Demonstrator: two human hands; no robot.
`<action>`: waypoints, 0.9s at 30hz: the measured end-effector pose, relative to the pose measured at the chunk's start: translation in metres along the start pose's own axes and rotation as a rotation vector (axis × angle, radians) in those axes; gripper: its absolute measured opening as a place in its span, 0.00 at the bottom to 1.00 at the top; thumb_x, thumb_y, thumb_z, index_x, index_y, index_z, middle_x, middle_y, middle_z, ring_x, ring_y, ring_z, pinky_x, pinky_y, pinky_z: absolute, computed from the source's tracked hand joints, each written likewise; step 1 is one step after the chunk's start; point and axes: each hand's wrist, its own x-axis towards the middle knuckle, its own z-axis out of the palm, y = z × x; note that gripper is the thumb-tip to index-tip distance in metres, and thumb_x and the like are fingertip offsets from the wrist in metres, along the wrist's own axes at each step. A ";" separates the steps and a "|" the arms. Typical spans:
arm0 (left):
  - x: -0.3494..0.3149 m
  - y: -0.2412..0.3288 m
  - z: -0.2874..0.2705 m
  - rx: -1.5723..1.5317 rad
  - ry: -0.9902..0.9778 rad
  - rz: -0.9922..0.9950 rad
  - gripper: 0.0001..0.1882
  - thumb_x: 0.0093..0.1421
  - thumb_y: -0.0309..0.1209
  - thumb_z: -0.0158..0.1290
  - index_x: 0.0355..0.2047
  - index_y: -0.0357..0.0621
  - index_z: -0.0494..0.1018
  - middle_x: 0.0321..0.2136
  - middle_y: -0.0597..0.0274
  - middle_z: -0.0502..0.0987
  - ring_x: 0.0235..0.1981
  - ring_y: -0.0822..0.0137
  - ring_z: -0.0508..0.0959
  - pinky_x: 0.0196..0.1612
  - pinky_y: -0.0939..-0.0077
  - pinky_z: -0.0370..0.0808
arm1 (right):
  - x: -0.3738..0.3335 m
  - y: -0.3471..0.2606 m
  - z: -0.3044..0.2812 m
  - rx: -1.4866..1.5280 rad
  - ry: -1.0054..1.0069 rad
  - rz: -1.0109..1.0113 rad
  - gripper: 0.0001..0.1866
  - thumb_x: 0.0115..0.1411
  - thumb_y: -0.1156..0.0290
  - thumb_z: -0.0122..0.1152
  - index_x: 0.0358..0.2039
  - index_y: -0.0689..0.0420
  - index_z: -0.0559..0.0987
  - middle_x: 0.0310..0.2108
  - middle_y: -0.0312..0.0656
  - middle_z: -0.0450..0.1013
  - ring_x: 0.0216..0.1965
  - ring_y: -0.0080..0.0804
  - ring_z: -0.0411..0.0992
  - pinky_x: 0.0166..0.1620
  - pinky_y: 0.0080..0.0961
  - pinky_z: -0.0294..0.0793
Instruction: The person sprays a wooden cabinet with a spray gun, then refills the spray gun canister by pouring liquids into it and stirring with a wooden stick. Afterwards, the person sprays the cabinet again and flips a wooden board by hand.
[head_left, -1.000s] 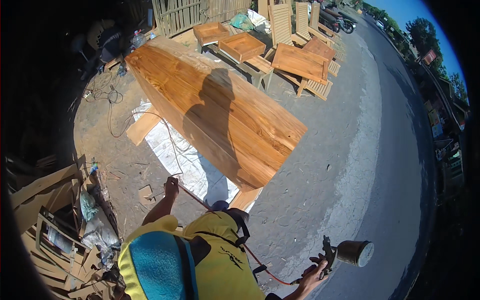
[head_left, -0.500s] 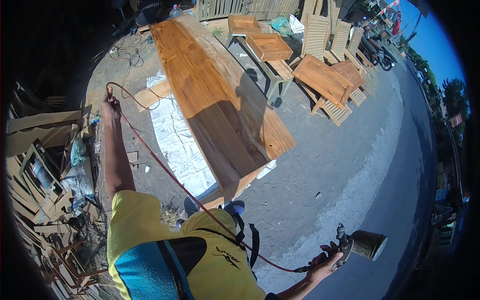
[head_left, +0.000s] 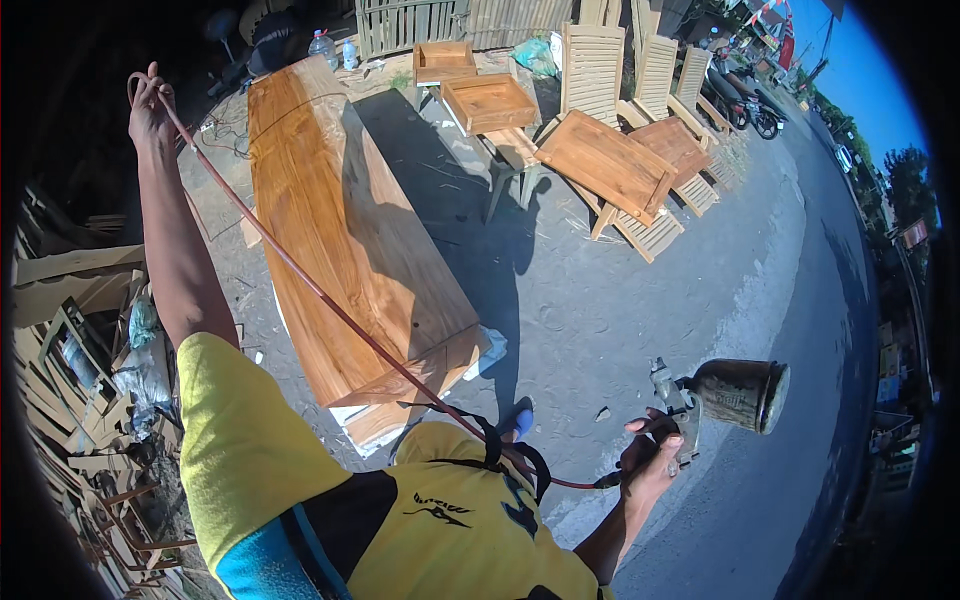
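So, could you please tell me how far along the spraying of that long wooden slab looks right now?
Done: the long wooden slab already shows a warm, glossy top. In hand: the right hand grips the spray gun, aimed away from the slab, while the left hand lifts the red hose high. Left: whether more coats are needed cannot be told; the tables behind look matte.

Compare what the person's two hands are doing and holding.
The left hand is raised high at arm's length, gripping the thin red hose; the right hand hangs low by the hip, gripping the metal spray gun with its round cup. The left hand is over the long glossy wooden slab's far side; the right hand is over bare pavement. Both are closed around parts of one connected tool.
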 end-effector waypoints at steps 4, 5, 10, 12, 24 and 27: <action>-0.001 -0.014 -0.016 0.277 0.212 -0.095 0.18 0.73 0.19 0.40 0.61 0.28 0.64 0.55 0.44 0.78 0.41 0.64 0.81 0.41 0.74 0.81 | 0.105 -0.013 -0.028 -0.139 -0.070 -0.089 0.38 0.71 0.35 0.52 0.50 0.66 0.76 0.30 0.41 0.79 0.11 0.14 0.55 0.15 0.17 0.51; -0.020 -0.006 -0.032 0.379 0.310 -0.081 0.18 0.73 0.19 0.40 0.61 0.26 0.63 0.55 0.44 0.78 0.42 0.64 0.81 0.41 0.74 0.80 | 0.128 -0.023 -0.032 -0.161 -0.099 -0.102 0.38 0.71 0.35 0.52 0.50 0.66 0.76 0.30 0.41 0.79 0.11 0.14 0.55 0.15 0.17 0.51; -0.044 -0.037 -0.031 0.338 0.362 -0.205 0.10 0.64 0.14 0.43 0.46 0.28 0.67 0.54 0.39 0.78 0.40 0.60 0.81 0.40 0.72 0.82 | 0.251 -0.018 -0.053 -0.244 -0.115 -0.114 0.30 0.73 0.45 0.54 0.51 0.64 0.80 0.30 0.38 0.81 0.14 0.13 0.58 0.18 0.18 0.54; -0.049 -0.044 -0.034 0.307 0.372 -0.164 0.07 0.64 0.13 0.44 0.42 0.29 0.68 0.53 0.38 0.78 0.41 0.59 0.82 0.40 0.70 0.83 | 0.289 -0.008 -0.047 -0.240 -0.149 -0.132 0.30 0.73 0.45 0.54 0.51 0.64 0.80 0.30 0.38 0.80 0.14 0.13 0.58 0.19 0.18 0.54; -0.023 -0.130 -0.088 0.871 0.888 0.013 0.11 0.69 0.29 0.58 0.48 0.36 0.79 0.37 0.60 0.84 0.34 0.72 0.81 0.37 0.81 0.80 | 0.572 0.125 0.093 -0.412 -0.037 -0.121 0.31 0.73 0.43 0.55 0.51 0.63 0.81 0.30 0.41 0.79 0.13 0.16 0.57 0.16 0.21 0.51; 0.023 -0.135 -0.096 0.998 0.964 -0.118 0.10 0.69 0.32 0.59 0.46 0.40 0.80 0.36 0.64 0.80 0.34 0.71 0.80 0.33 0.82 0.78 | 0.625 0.114 0.167 -0.387 -0.090 -0.064 0.33 0.72 0.41 0.55 0.51 0.64 0.81 0.29 0.41 0.79 0.13 0.17 0.57 0.16 0.21 0.51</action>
